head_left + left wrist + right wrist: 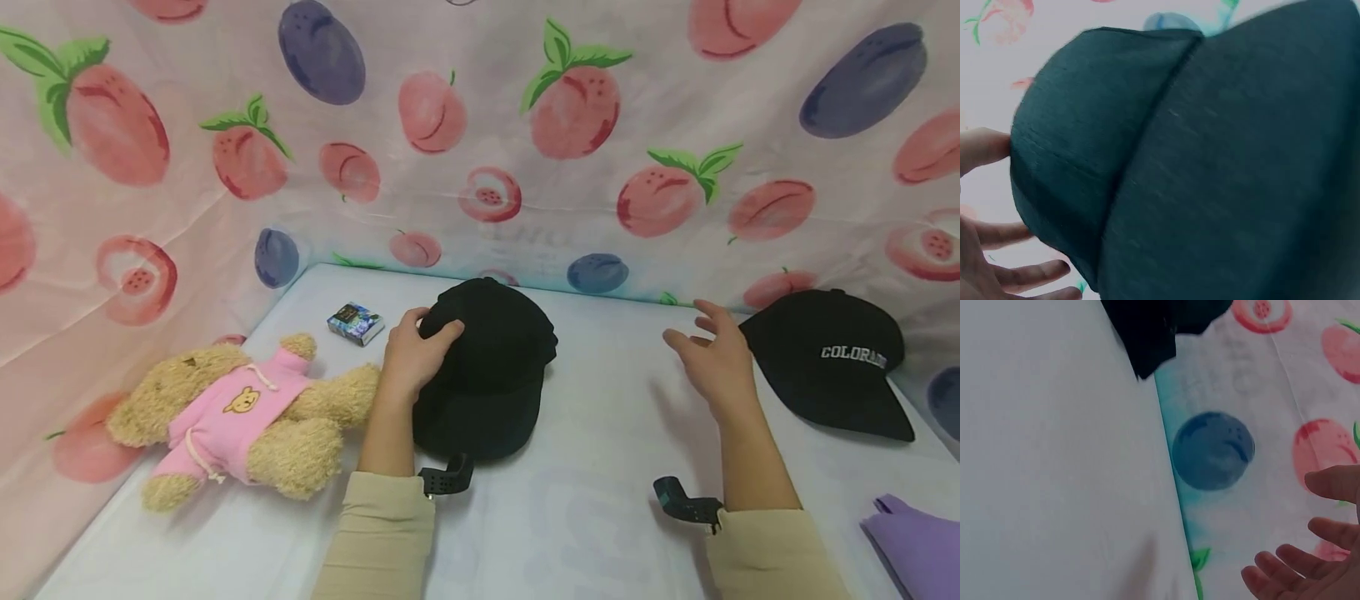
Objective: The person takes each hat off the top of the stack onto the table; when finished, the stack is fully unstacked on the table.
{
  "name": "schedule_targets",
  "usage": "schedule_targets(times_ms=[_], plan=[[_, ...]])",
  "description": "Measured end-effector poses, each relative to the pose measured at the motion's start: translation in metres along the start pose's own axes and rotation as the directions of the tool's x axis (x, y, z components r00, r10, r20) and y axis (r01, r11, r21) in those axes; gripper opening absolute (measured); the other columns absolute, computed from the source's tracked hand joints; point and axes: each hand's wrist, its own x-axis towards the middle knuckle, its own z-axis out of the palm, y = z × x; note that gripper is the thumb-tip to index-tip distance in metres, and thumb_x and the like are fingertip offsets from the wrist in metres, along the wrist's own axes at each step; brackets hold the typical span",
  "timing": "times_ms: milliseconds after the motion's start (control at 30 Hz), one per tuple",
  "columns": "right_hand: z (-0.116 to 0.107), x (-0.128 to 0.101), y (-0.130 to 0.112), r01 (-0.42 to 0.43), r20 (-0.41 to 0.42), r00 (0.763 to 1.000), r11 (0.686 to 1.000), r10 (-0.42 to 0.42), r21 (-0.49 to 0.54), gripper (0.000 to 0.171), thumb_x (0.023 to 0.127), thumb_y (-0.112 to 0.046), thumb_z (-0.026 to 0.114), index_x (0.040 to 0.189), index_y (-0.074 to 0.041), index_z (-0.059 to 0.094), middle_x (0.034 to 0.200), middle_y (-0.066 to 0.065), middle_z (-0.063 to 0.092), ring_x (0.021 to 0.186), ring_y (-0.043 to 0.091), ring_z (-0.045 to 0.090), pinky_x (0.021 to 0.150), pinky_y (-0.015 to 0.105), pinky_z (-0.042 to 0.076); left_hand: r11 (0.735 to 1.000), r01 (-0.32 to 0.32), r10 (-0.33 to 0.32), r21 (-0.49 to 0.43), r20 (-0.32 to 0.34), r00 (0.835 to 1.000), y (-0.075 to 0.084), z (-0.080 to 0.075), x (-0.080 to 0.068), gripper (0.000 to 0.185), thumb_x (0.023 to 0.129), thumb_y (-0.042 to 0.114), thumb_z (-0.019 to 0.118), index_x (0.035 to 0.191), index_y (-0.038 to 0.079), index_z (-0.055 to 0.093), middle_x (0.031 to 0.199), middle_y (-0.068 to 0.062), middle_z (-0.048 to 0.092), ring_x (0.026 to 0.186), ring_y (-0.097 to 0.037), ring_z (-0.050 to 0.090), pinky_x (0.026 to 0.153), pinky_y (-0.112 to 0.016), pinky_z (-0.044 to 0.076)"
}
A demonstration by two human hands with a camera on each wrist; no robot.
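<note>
While my left hand (415, 354) grips the plain black cap (487, 375), soft matte fabric, domed crown, lying mid-table, fuzzy teddy bear (240, 412) at 9 o'clock, my right hand (712, 354) hovers spread, lettered cap (832, 362) at its 3 o'clock.

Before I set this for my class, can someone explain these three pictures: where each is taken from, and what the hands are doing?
A person works with bare hands, wearing three cameras. The head view looks down on a white table. The left hand grips a plain black cap; the left wrist view shows that cap close up. The right hand hovers open, holding nothing, beside a black Colorado cap; its wrist view shows fingers and the fruit-print cloth. Also lying there: a teddy bear and a small box.
</note>
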Motion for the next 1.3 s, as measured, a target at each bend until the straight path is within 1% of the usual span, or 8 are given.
schedule_targets(times_ms=[100,200,400,600,867,967,1133,1300], plan=[[0.016,-0.005,-0.007,0.010,0.023,1.000,1.000,-0.011,0.026,0.072,0.104,-0.034,0.058,0.165,-0.014,0.025,0.164,0.024,0.034,0.146,0.046,0.043,0.112,0.064,0.041,0.999,0.034,-0.034,0.037,-0.019,0.999,-0.002,0.000,0.000,0.079,0.096,0.050,0.062,0.158,0.008,0.037,0.163,-0.022,0.034,0.151,-0.039,0.034,0.122,-0.058,0.032],[0.027,-0.009,-0.014,0.021,0.051,0.998,0.999,-0.023,0.044,0.070,0.104,-0.031,0.059,0.164,-0.013,0.027,0.161,0.025,0.039,0.144,0.046,0.046,0.110,0.061,0.045,0.998,0.057,-0.056,0.030,-0.017,0.998,-0.002,0.001,0.000,0.080,0.096,0.052,0.062,0.158,0.009,0.036,0.165,-0.021,0.032,0.151,-0.039,0.033,0.122,-0.058,0.032],[0.046,-0.019,-0.026,0.027,0.149,0.988,0.991,-0.047,0.132,0.069,0.103,-0.030,0.061,0.163,-0.012,0.031,0.159,0.025,0.041,0.140,0.043,0.051,0.103,0.052,0.053,0.998,0.064,-0.063,0.029,-0.012,0.998,-0.004,0.003,0.000,0.081,0.095,0.054,0.061,0.158,0.009,0.037,0.163,-0.021,0.034,0.150,-0.040,0.035,0.121,-0.058,0.033],[0.069,-0.028,-0.037,0.010,0.289,0.955,0.979,-0.070,0.204,0.069,0.102,-0.029,0.064,0.162,-0.014,0.032,0.160,0.024,0.040,0.137,0.042,0.053,0.091,0.045,0.059,0.997,0.068,-0.068,0.047,-0.009,0.998,-0.005,0.004,0.001,0.081,0.096,0.057,0.058,0.158,0.010,0.037,0.162,-0.018,0.039,0.149,-0.038,0.038,0.121,-0.057,0.033],[0.094,-0.035,-0.044,-0.061,0.425,0.900,0.934,-0.101,0.351,0.069,0.101,-0.023,0.067,0.161,-0.016,0.034,0.160,0.024,0.034,0.131,0.047,0.057,0.086,0.050,0.061,0.997,0.066,-0.067,0.041,0.024,0.997,-0.005,0.004,0.001,0.083,0.096,0.057,0.057,0.160,0.010,0.034,0.164,-0.017,0.036,0.150,-0.038,0.036,0.121,-0.058,0.032],[0.103,-0.037,-0.045,-0.062,0.420,0.901,0.925,-0.110,0.374,0.068,0.100,-0.023,0.068,0.160,-0.016,0.036,0.159,0.023,0.036,0.127,0.046,0.061,0.085,0.051,0.061,0.997,0.055,-0.057,0.050,0.029,0.998,-0.004,0.003,0.001,0.083,0.097,0.057,0.057,0.160,0.010,0.033,0.165,-0.018,0.035,0.151,-0.038,0.036,0.122,-0.057,0.032],[0.112,-0.039,-0.047,-0.049,0.371,0.923,0.923,-0.104,0.381,0.066,0.100,-0.025,0.069,0.158,-0.018,0.040,0.158,0.019,0.040,0.121,0.042,0.066,0.087,0.050,0.061,0.997,0.037,-0.039,0.067,0.031,0.999,-0.001,0.002,0.000,0.082,0.097,0.057,0.056,0.161,0.010,0.033,0.164,-0.018,0.035,0.151,-0.038,0.035,0.122,-0.057,0.031],[0.116,-0.041,-0.048,-0.040,0.332,0.939,0.927,-0.092,0.372,0.065,0.100,-0.025,0.069,0.158,-0.020,0.041,0.157,0.017,0.042,0.122,0.040,0.066,0.090,0.048,0.061,0.997,0.032,-0.036,0.068,0.047,0.998,0.001,0.002,0.000,0.082,0.098,0.056,0.055,0.162,0.010,0.031,0.165,-0.019,0.033,0.152,-0.038,0.033,0.123,-0.058,0.029]])
